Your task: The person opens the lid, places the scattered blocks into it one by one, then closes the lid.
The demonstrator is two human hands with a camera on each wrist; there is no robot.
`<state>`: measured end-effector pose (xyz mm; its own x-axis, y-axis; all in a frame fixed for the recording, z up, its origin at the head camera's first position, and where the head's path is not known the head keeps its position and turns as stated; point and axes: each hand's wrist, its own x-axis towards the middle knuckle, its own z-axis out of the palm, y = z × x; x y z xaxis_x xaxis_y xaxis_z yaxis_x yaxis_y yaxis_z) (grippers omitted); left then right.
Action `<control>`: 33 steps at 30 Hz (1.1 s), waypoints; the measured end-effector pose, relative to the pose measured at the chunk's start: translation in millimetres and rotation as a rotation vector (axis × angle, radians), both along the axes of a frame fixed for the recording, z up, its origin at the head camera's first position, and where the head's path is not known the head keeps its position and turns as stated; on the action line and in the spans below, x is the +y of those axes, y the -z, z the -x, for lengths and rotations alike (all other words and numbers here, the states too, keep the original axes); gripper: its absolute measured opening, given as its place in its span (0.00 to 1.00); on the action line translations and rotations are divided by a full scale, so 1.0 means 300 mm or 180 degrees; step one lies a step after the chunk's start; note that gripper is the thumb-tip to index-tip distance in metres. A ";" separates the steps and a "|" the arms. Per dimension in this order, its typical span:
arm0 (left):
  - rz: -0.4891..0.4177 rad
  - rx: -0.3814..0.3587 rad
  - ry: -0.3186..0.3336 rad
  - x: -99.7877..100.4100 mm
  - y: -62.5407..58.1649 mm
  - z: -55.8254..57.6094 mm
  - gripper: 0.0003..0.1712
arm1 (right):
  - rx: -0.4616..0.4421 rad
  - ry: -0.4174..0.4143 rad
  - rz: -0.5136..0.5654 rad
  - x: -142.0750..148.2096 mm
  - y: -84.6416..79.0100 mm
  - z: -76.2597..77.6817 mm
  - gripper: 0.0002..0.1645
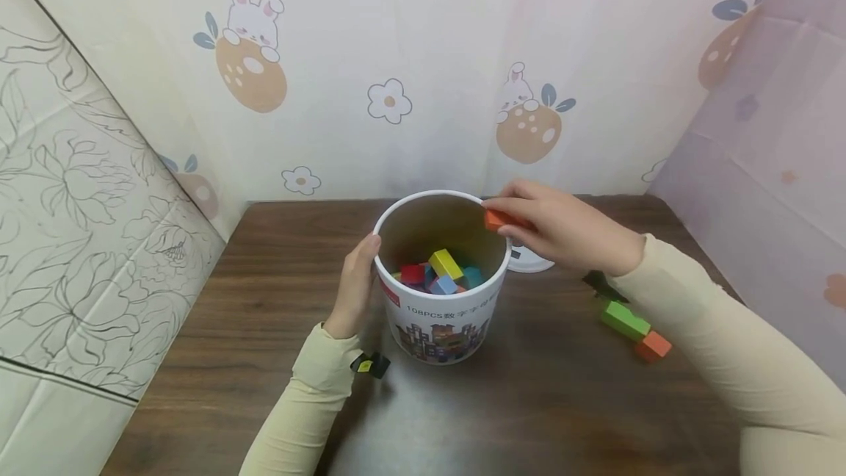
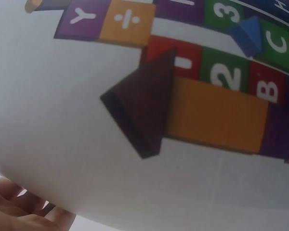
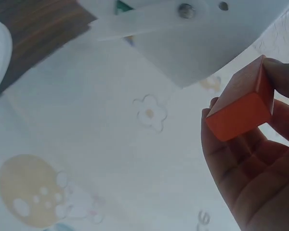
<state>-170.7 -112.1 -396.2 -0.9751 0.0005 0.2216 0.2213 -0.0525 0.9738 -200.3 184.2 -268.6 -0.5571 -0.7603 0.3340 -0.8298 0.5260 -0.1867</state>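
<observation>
A white bucket (image 1: pixel 423 305) printed with a castle of blocks stands upright on the table. Inside it lie colored blocks, among them a yellow block (image 1: pixel 446 264) and a red block (image 1: pixel 413 274). My left hand (image 1: pixel 355 289) holds the bucket at its left side, with the thumb at the rim; in the left wrist view, fingers (image 2: pixel 19 211) lie along the printed wall. At the right rim, my right hand (image 1: pixel 562 230) pinches an orange-red rectangular block (image 3: pixel 241 115) between thumb and fingers. Its palm side shows in the right wrist view.
A green block (image 1: pixel 624 320) and an orange block (image 1: pixel 654 346) lie on the wooden table (image 1: pixel 284 255) at the right, near my right forearm. The white lid (image 1: pixel 531 261) lies behind the bucket, partly hidden. A patterned curtain (image 1: pixel 436 35) hangs at the back.
</observation>
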 end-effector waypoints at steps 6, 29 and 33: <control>0.0051 -0.0028 -0.0012 0.001 0.002 0.001 0.30 | -0.0112 -0.0132 -0.0138 -0.100 -0.014 0.032 0.23; 0.0158 -0.0069 -0.0059 0.000 0.002 0.000 0.30 | -0.0497 -0.0370 -0.0675 -0.299 0.048 0.093 0.23; 0.0147 -0.0066 -0.0054 -0.001 0.006 0.001 0.30 | -0.0468 -0.0380 -0.0686 -0.306 0.056 0.098 0.23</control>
<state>-171.0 -112.4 -398.0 -0.9795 -0.0064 0.2014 0.2015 -0.0038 0.9795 -229.6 92.5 -285.4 -0.4900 -0.8681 0.0798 -0.8604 0.4669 -0.2042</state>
